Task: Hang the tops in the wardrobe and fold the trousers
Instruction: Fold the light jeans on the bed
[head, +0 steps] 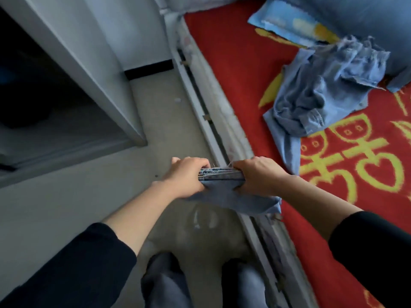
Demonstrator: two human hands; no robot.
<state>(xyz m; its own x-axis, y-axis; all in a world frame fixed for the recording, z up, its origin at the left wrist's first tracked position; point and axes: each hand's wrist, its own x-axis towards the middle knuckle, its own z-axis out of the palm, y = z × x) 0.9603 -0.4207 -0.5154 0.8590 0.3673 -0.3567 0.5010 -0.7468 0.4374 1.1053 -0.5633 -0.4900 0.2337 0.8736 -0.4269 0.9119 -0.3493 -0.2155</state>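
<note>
Head view: left hand (185,176) and right hand (259,175) both clenched on folded jeans (224,187), held in air between them over the bed (240,70) edge; risk: uneven grip, layers slide, fold opens; crumpled jeans (320,94) beyond right hand, unfolded.

Both hands gripped a folded pair of blue jeans (222,174) above the bed's edge, the left hand (189,174) at its nine o'clock end, the right hand (258,174) at three. Toward one o'clock, crumpled denim garments (322,94) lay on the red bedspread (233,63); the open wardrobe (55,85) stood at ten.
</note>
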